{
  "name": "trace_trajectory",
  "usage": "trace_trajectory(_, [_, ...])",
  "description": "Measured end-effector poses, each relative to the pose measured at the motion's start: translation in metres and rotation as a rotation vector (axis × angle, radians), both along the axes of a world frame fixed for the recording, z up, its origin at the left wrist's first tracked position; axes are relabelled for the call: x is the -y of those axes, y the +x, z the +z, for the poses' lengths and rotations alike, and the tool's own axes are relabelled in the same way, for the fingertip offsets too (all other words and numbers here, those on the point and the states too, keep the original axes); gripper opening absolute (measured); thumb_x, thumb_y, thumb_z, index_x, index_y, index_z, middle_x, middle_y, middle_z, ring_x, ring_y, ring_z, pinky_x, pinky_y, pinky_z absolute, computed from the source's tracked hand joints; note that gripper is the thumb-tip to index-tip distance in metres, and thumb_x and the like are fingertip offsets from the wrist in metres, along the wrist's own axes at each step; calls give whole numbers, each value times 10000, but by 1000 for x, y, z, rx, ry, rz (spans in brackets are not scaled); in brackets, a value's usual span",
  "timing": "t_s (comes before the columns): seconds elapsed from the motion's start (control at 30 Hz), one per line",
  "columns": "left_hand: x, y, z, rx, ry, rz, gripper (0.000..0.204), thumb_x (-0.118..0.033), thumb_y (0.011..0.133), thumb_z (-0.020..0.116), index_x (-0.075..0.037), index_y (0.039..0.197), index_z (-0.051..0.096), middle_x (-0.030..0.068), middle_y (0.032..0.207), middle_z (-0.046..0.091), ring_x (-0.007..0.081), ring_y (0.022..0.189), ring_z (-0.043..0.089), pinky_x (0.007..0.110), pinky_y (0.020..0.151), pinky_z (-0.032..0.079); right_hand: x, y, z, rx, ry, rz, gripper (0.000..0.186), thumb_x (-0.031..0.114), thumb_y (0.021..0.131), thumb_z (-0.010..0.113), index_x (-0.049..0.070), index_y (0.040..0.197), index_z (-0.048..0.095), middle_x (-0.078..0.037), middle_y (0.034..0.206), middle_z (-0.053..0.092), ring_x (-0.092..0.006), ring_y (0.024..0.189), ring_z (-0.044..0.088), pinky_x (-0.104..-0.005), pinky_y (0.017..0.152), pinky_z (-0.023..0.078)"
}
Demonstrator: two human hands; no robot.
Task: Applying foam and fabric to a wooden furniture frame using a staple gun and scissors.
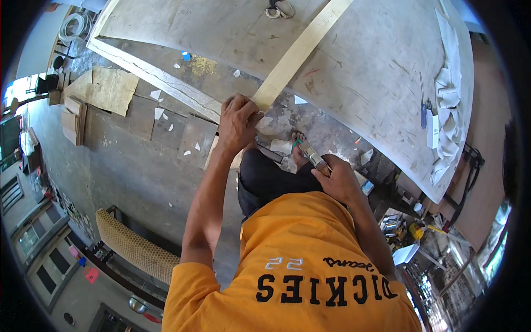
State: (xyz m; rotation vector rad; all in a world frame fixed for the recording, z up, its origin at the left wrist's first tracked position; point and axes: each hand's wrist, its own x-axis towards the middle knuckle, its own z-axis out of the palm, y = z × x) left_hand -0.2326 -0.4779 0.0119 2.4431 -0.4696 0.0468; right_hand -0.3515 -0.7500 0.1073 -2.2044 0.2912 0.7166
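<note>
My left hand (239,123) is closed on the corner of a wooden frame. A pale bare wooden strip (301,55) and a bar wrapped in whitish material (160,79) meet under its fingers. Low in front of my body, my right hand (338,178) grips a flat paintbrush (316,159) by its wooden handle, its bristle end pointing up and left. The brush is apart from the frame. A large pale stained board (376,88) lies beneath the bare strip and stretches off to the right.
A screwdriver (423,116), a small white box (433,131) and crumpled white material (447,105) lie along the board's right edge. White scraps (159,113) and flat panels (113,88) lie on the floor. A woven-pattern bench (135,243) stands at left; cluttered tools (395,224) sit at right.
</note>
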Motion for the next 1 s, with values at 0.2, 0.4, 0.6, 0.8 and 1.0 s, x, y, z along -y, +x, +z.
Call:
trace_trajectory(0.2, [-4, 1, -7, -146, -61, 40, 213, -216, 778, 790, -89, 903, 672, 57, 1027, 635, 255, 962, 612, 552, 1109, 318, -17, 14, 4, -104, -33, 87, 257, 181, 905, 661, -23, 1059, 630, -201, 933, 688, -386, 789, 635, -448, 727, 505])
trace_trajectory(0.4, [-7, 21, 19, -103, 158, 43, 220, -287, 856, 725, -107, 979, 696, 79, 907, 703, 283, 953, 670, 589, 1181, 236, -48, 37, 7, -50, -14, 85, 188, 153, 909, 653, -23, 958, 606, -171, 822, 649, -326, 692, 592, -409, 663, 483])
trace_trajectory(0.6, [-18, 21, 5, -205, 190, -43, 261, -348, 904, 669, -127, 1038, 706, 105, 751, 717, 314, 825, 697, 587, 1184, 210, -83, 58, 0, 38, -82, 160, 232, 193, 931, 632, -37, 943, 607, -231, 847, 675, -432, 736, 631, -478, 681, 500])
trace_trajectory(0.8, [-21, 21, -8, -141, 84, -34, 247, -340, 927, 640, -133, 1050, 699, 111, 739, 713, 313, 808, 695, 564, 1164, 231, -108, 88, 2, -100, -293, 251, 352, 288, 937, 628, -60, 988, 624, -290, 881, 701, -504, 786, 663, -533, 698, 525])
trace_trajectory(1.0, [-23, 25, 0, -200, 188, -39, 281, -321, 923, 658, -166, 1145, 732, 75, 777, 729, 276, 817, 694, 526, 1172, 224, -121, 101, -3, -11, -344, 269, 329, 275, 931, 640, -53, 907, 644, -282, 809, 691, -497, 731, 657, -520, 646, 523])
